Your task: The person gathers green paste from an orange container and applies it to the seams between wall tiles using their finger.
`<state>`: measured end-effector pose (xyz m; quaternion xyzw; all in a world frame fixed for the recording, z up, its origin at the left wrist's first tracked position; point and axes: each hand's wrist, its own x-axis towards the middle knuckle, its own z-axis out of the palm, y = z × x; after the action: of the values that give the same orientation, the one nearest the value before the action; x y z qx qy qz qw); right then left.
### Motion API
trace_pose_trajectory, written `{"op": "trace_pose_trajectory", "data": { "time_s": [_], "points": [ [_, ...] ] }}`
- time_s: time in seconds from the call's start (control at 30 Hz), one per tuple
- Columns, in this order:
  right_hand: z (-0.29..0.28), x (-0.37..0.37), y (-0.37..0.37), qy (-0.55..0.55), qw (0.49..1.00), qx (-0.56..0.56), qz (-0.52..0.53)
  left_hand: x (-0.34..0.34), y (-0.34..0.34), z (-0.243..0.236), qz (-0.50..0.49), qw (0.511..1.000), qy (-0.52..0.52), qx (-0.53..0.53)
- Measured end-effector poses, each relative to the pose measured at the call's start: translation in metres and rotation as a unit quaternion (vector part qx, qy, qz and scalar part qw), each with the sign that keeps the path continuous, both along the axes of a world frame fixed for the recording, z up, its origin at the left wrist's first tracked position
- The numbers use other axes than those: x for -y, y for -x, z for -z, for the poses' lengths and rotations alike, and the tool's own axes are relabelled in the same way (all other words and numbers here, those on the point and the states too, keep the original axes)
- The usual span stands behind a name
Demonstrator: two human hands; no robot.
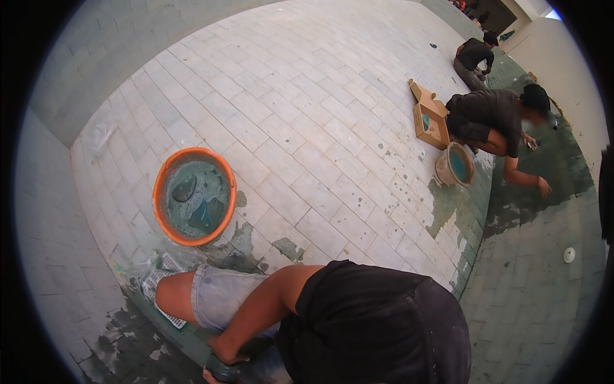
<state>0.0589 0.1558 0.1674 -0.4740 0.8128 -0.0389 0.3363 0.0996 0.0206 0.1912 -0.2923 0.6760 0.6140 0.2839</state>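
Note:
My right arm comes down over my bare knee point(171, 297) and denim shorts point(222, 294) at the lower edge. My right hand point(226, 351) is closed round a dark grey-green object point(222, 370), too hidden to name. Skin just below it may be my left hand; I cannot tell. Under my knee lies printed white plastic packaging point(155, 280). Beyond the knee, an orange-rimmed tub point(194, 242) holds cloudy greenish water and submerged items I cannot make out.
Two co-workers point(492, 118) point(473, 61) crouch along the wet green right-hand edge point(531, 243), near a beige bucket point(441, 166) and an open cardboard box point(435, 134). Pale tiled floor point(300, 109) spreads between tiled walls point(89, 64). A crumpled clear bag point(102, 128) lies at left.

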Motion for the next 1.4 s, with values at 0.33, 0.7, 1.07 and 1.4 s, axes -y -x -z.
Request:
{"op": "trace_pose_trajectory", "data": {
  "time_s": [0.33, 0.7, 1.07, 1.4],
  "points": [
    [0.003, -0.007, 0.001, -0.002, 1.000, 0.022, 0.006, 0.026, 0.007, 0.018, 0.007, 0.997, 0.034, 0.076],
    [0.000, -0.006, 0.006, 0.001, 0.999, 0.041, 0.007, 0.083, 0.033, 0.094, 0.056, 0.914, 0.163, 0.367],
    [-0.006, -0.005, 0.005, 0.005, 0.998, 0.055, 0.006, 0.073, 0.044, 0.081, 0.067, 0.873, 0.268, 0.403],
    [-0.012, -0.004, 0.006, -0.004, 0.998, 0.059, -0.016, 0.065, 0.029, 0.066, 0.028, 0.915, 0.226, 0.332]
  ]
}}
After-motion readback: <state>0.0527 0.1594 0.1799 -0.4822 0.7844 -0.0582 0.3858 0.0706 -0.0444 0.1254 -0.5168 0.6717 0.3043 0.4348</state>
